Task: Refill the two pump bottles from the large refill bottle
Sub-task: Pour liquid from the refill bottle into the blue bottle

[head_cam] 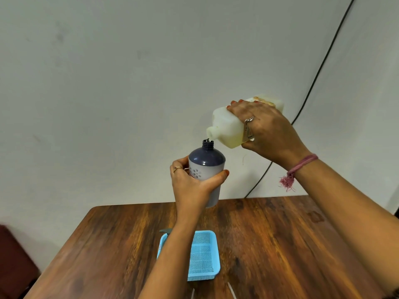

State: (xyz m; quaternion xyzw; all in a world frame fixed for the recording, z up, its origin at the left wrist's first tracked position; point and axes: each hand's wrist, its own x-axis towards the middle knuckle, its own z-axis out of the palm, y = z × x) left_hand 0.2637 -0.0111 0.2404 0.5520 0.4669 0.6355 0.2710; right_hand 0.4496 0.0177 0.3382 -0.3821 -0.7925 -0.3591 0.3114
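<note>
Pump bottle (206,169) is held up in the air above the far edge of the desk (280,244), upright, pump head off so the threaded neck is open. Top half incl. shoulder and neck is dark navy; lower body is pale grey-white w/ a small white flower print on the front. Left hand (190,186) grips it round the lower body, fingers (180,167) curled behind on the left side, thumb across the front right. Ring on one finger.

Refill bottle (233,126) is tipped mouth-down to the left, just above and right of the pump bottle's neck. It's translucent off-white, squarish, w/ a short round spout; yellowish liquid pooled in the low side. A thin stream runs from spout into the navy neck. Label partly visible, text too small to read. Right hand (267,128) clamps it from on top, fingers wrapped over the far side, thumb underneath. Ring, plus a pink thread band at the wrist.

Below, on the desk: light blue mesh tray (205,255), partly hidden by the left forearm. A dark grey part pokes out at the tray's far left corner; can't tell what it is. Black cable (319,67) runs down the wall.
</note>
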